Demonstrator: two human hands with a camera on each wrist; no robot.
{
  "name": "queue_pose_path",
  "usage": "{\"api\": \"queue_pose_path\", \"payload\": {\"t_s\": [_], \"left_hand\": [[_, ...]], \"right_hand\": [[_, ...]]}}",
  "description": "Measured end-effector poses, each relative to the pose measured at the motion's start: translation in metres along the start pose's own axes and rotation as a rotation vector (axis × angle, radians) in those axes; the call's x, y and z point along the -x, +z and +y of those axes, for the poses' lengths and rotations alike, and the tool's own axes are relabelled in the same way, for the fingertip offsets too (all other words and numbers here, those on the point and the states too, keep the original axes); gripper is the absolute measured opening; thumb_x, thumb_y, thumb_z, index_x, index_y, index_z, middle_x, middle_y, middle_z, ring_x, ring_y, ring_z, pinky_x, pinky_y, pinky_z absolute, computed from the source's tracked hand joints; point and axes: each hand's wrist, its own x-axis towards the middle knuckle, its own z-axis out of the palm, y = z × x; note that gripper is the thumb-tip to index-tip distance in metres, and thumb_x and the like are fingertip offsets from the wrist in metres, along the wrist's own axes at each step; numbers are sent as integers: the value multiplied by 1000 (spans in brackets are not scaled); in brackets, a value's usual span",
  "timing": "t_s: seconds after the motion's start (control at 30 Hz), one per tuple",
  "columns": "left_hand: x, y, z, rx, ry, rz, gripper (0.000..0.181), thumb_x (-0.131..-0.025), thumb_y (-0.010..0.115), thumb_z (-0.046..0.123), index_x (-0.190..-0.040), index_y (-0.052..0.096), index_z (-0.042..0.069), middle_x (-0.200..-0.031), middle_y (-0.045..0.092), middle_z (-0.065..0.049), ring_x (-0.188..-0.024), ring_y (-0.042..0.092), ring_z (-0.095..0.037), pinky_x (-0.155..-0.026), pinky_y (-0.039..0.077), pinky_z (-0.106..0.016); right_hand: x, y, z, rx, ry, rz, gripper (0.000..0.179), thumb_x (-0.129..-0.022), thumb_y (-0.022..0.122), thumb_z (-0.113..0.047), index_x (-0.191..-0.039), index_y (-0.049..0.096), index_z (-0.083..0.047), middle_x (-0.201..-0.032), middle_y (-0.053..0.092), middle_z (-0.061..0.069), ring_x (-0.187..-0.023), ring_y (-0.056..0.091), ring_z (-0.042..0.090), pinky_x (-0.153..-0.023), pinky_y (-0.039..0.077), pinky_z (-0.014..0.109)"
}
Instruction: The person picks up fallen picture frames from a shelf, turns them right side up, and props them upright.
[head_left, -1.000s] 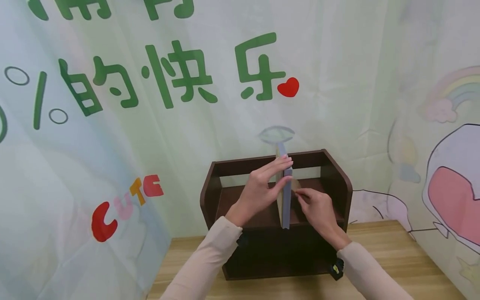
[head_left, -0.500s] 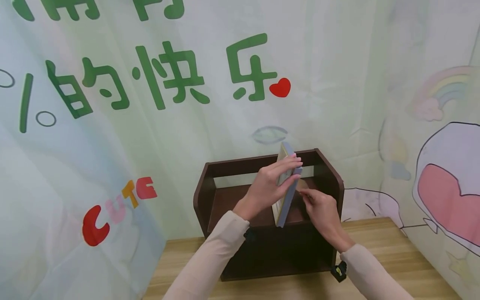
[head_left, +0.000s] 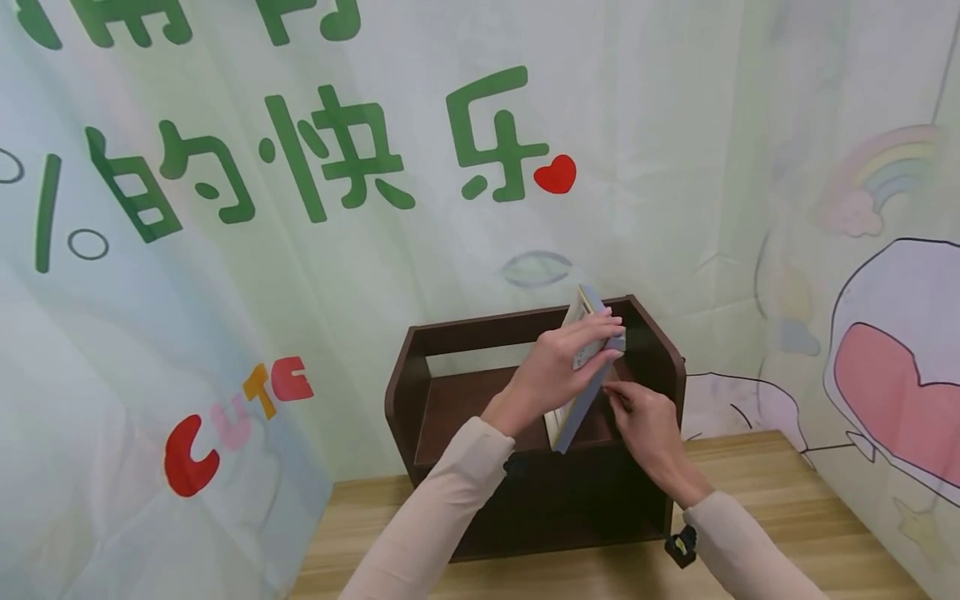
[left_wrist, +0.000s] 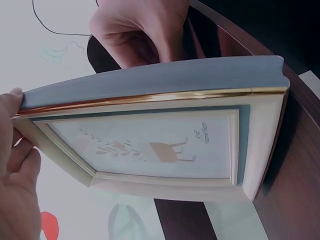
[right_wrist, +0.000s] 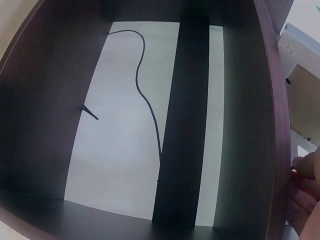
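Note:
A picture frame (head_left: 578, 410) with blue-grey sides and a gold line stands tilted on the upper shelf of a dark brown desk shelf (head_left: 480, 408). Its front, with a printed plant picture (left_wrist: 160, 150), shows in the left wrist view. My left hand (head_left: 558, 362) holds the frame near its upper end, thumb on the near edge and fingers over the top. Behind the frame, my right hand (head_left: 648, 425) pinches its stand leg, mostly hidden now. The right wrist view catches the frame's back panel (right_wrist: 305, 100) beside the right fingertips.
The shelf's side panels (head_left: 670, 375) and back rail (head_left: 487, 329) enclose the upper level. Below is an open compartment (right_wrist: 125, 135). The unit stands on a wood-grain table (head_left: 787, 500) before a printed curtain (head_left: 652, 167).
The frame's top has leaned to the right and its front has turned more into view. My left hand has moved right with it; the right hand stays at the back.

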Motion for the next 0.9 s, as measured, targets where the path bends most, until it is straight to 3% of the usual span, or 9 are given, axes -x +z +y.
{"api": "queue_pose_path", "payload": {"t_s": [0.47, 0.63, 0.77, 0.9], "left_hand": [[-1, 5, 2, 12, -22, -9, 36, -101, 71, 13, -135, 69, 2, -144, 68, -14, -146, 56, -25, -115, 47, -23], [-1, 4, 4, 41, -55, 43, 37, -100, 72, 15, -135, 69, 3, -144, 67, -14, -145, 56, -26, -124, 42, -32], [0, -5, 1, 81, -148, 116, 37, -103, 69, 17, -137, 68, 3, -142, 67, -14, -138, 60, -27, -119, 48, -39], [3, -13, -13, 136, -315, 144, 36, -106, 64, 18, -137, 67, 1, -136, 70, -16, -128, 67, -30, -109, 56, -43]], "right_hand": [[2, -1, 0, 0, 18, 0, 14, -88, 81, 2, -102, 78, 3, -94, 80, 18, -79, 79, 30, -69, 64, 46], [3, -8, -9, -8, 41, 16, 20, -90, 80, -3, -108, 74, 3, -100, 77, 20, -81, 78, 30, -70, 65, 45], [3, -16, -21, -44, 55, 26, 21, -91, 78, 0, -111, 73, 5, -104, 77, 20, -84, 77, 30, -71, 65, 47], [3, -26, -35, -92, 123, 21, 22, -96, 73, -2, -117, 72, 3, -107, 78, 18, -85, 77, 27, -73, 65, 45]]}}
